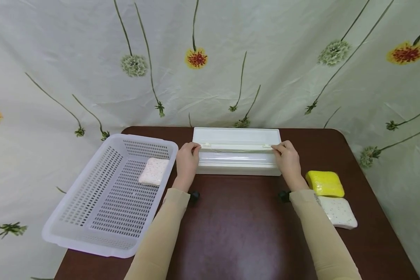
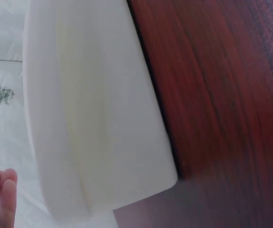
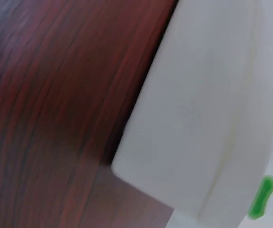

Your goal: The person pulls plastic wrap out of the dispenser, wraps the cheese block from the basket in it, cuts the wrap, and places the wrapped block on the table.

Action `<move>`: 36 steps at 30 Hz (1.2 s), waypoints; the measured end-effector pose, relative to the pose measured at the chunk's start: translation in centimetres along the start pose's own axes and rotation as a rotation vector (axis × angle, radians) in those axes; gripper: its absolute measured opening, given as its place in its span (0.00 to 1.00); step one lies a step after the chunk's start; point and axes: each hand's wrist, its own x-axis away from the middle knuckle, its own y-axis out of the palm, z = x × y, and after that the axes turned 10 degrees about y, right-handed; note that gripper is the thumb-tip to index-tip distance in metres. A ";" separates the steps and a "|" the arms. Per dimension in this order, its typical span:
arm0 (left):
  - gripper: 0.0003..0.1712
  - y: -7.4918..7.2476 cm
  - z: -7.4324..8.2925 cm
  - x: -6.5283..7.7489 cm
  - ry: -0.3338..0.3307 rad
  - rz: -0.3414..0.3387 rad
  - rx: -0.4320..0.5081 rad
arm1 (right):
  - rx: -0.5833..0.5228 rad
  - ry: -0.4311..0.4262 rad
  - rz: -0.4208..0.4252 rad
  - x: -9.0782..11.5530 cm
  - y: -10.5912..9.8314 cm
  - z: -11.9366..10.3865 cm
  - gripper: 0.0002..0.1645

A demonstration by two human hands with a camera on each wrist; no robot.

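Tan fabric sleeves [image 1: 157, 237]: reach over the dark red-brown wood-grained tabletop [image 1: 231, 225]; the right sleeve overlaps a neighbouring pack, so a stray forearm could nudge it.
White perforated plastic basket [image 1: 84, 182]: lies along the tabletop's left edge, its near-left corner jutting past; a knock from the left arm could slide it off. Inside, by its right wall, lies a pale speckled rounded-square block [image 1: 154, 171].
White speckled rounded pack [image 1: 337, 212]: toward the tabletop's right edge, just nearer than the yellow pack.
Glossy yellow rounded pack [image 1: 325, 183]: close against the speckled one, so pushing either would probably shift both.
Left hand [image 1: 188, 161]: thumb and fingertips pressed together, apparently pinching clear film at the box's left end.
Right hand [image 1: 288, 159]: apparently pinching the film at the right end; its wrist view shows only a fingertip.
Thin clear film [image 1: 238, 150]: wrinkled between the hands; uneven tension could pull it skewed or tear it, and a slipped pinch could let it cling to itself.
White rectangular plastic box [image 1: 238, 170]: near the middle of the tabletop's far edge, its white lid [image 1: 231, 134] raised behind. Neither hand appears to brace it, so a hard pull could drag it or drop the lid.
Pale flower-printed cloth [image 1: 276, 97]: hangs beyond the far edge.
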 end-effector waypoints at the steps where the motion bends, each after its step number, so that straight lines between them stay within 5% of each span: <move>1: 0.10 -0.1 0.1 0.0 0.007 0.004 0.003 | -0.007 0.007 0.022 0.0 0.0 -0.2 0.09; 13: 0.11 -2.4 1.7 -1.7 0.129 0.122 0.045 | -0.049 0.023 0.154 -1.9 -2.3 -2.6 0.09; 36: 0.11 -8.5 6.7 -7.1 0.397 0.356 0.074 | -0.143 -0.197 0.420 -5.9 -8.9 -7.7 0.13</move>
